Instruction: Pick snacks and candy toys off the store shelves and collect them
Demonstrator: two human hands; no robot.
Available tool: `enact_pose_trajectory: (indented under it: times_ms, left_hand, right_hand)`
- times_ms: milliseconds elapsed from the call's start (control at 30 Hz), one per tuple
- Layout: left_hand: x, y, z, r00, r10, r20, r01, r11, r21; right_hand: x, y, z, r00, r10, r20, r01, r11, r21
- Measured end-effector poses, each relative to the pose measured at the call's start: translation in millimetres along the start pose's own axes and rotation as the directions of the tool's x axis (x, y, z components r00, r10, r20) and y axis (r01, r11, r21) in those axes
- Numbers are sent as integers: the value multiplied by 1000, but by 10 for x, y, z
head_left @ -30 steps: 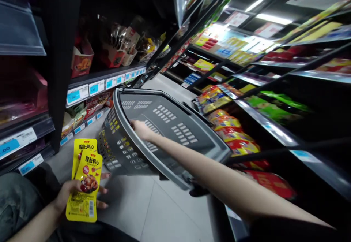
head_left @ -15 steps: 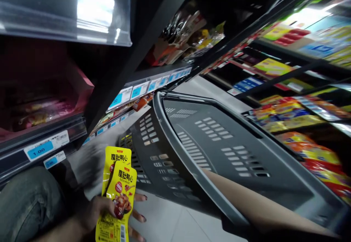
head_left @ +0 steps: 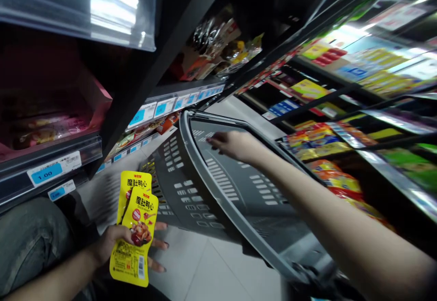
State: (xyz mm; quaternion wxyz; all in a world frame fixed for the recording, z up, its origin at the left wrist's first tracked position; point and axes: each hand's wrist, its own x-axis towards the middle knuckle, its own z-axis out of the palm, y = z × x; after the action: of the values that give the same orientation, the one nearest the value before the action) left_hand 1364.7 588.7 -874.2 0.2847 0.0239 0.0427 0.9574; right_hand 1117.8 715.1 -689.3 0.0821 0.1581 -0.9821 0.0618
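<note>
My left hand (head_left: pixel 116 237) grips two overlapping yellow packets of duck heart snack (head_left: pixel 139 212), thumb across the front one and the other fingers spread out behind. The packets are upright with their printed faces toward me. To their right is a grey plastic shopping basket (head_left: pixel 196 155) with slotted walls, its opening tilted toward me. My right hand (head_left: pixel 235 145) is raised over the basket's opening, its fingers loosely bent and slightly apart, with nothing visible in them. My right forearm crosses above the basket rim. Part of the basket's inside is hidden by that arm.
On the left, dark shelves carry blue-and-white price tags (head_left: pixel 53 169) and a pink box (head_left: pixel 97 103) of packaged snacks. Farther along the shelf lie wrapped goods (head_left: pixel 218 46). Across the aisle, shelves of colourful packets (head_left: pixel 317 139) are blurred. My bent knee (head_left: pixel 32 242) is at lower left.
My right hand has come up from behind the basket's rim into view over its opening. The left hand still holds both packets. The whole view has shifted slightly.
</note>
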Motion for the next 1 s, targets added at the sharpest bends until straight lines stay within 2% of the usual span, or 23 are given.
enact_pose_trajectory:
  times_ms: [67, 100, 133, 167, 200, 233, 267, 333, 367, 433, 500, 600, 700, 767, 867, 1000]
  left_hand:
    - [-24, -12, 22, 1000, 22, -10, -22, 1000, 18]
    - [-37, -17, 38, 999, 38, -20, -37, 999, 34]
    - [-50, -21, 56, 998, 55, -35, -53, 997, 48]
    - [-62, -24, 74, 997, 58, -54, -55, 997, 60]
    - [-72, -27, 93, 995, 49, -81, -43, 996, 78]
    - [-81, -30, 110, 991, 41, -124, -28, 994, 104]
    - [-87, -35, 126, 983, 44, -181, -19, 990, 138]
    - [-91, -48, 152, 949, 87, -304, -20, 976, 217]
    - [-91, -58, 164, 929, 115, -353, -22, 966, 256]
    - [-85, -85, 185, 899, 148, -413, -10, 948, 318]
    - [-79, -116, 206, 886, 158, -436, 16, 930, 368]
    - [-84, -148, 242, 878, 142, -457, 62, 914, 402]
    - [-115, -128, 274, 858, 131, -497, 97, 908, 408]
    - [-144, -88, 278, 846, 146, -513, 100, 901, 422]
    - [-169, -46, 251, 856, 167, -490, 92, 882, 461]
    - [-144, -101, 209, 872, 160, -463, 99, 868, 487]
  right_hand:
    - [-334, -31, -250, 994, -11, -110, 12, 1000, 5]
    - [-587, -67, -315, 973, -25, -227, 38, 998, 57]
    - [-881, -110, -323, 954, -55, -294, 97, 987, 129]
    - [-1195, -154, -267, 960, -95, -264, 160, 959, 235]
    - [-1506, -192, -151, 984, -132, -122, 168, 920, 354]
    - [-1794, -220, 13, 989, -138, 46, 102, 883, 457]
    - [-2040, -235, 209, 984, -83, 160, -12, 854, 520]
    - [-2378, -234, 616, 954, 33, 296, -223, 739, 636]
    - [-2472, -223, 792, 934, 26, 356, -292, 628, 722]
    - [-2556, -196, 1037, 906, -10, 424, -383, 408, 829]
    - [-2582, -173, 1138, 899, -7, 437, -418, 278, 865]
    - [-2630, -143, 1134, 902, 68, 426, -430, 223, 875]
    - [-2675, -93, 1090, 905, 91, 415, -425, 173, 889]
    - [-2674, -36, 1058, 924, 143, 354, -373, 136, 918]
    - [-2652, 67, 998, 943, 239, 231, -255, 72, 964]
    - [-2661, 164, 932, 935, 292, 200, -217, 28, 976]
